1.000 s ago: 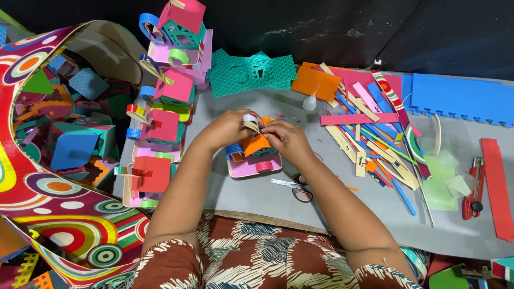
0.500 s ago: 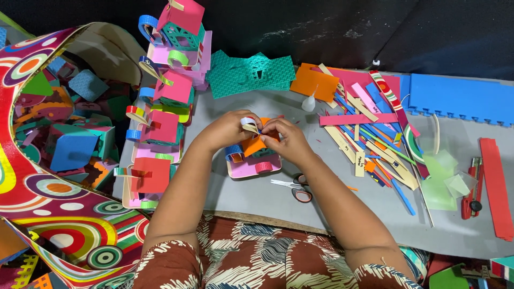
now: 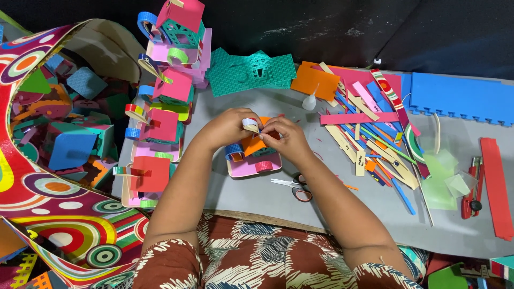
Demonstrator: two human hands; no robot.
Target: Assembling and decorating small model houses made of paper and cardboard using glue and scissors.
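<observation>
While both hands meet over the middle of the grey board table (image 3: pixel 214 198), the left hand (image 3: pixel 227 127) and the right hand (image 3: pixel 286 138) pinch a small curled strip of white and blue paper (image 3: pixel 250 123) between thumb and fingertips, fingers drawn together on it. The strip is held just above a small orange foam house model (image 3: pixel 254 144), which stands on a pink foam base plate (image 3: pixel 251 166) at the table's centre. A blue ring of rolled paper (image 3: pixel 233 150) and a pink ring (image 3: pixel 263 166) already sit on that base.

Step in hand, as judged: fitting or shaping the curled strip at the roof of the orange model. Seating it would call for a steady pinch and a light press, since the foam and paper look soft and easily bent.

Red-handled scissors (image 3: pixel 297 187) lie on the table just near the right forearm. A loose heap of coloured foam and paper strips (image 3: pixel 375 134) spreads to the right, with a small clear glue bottle (image 3: pixel 309 100) beyond the hands.

Containers: a large open bag with a red swirl pattern (image 3: pixel 48 214) stands at the left; inside lie many finished foam pieces in blue, green and orange (image 3: pixel 69 134), jumbled together. Between bag and hands, a row of finished pink and red foam houses (image 3: pixel 158 128) rests on the table.
</observation>
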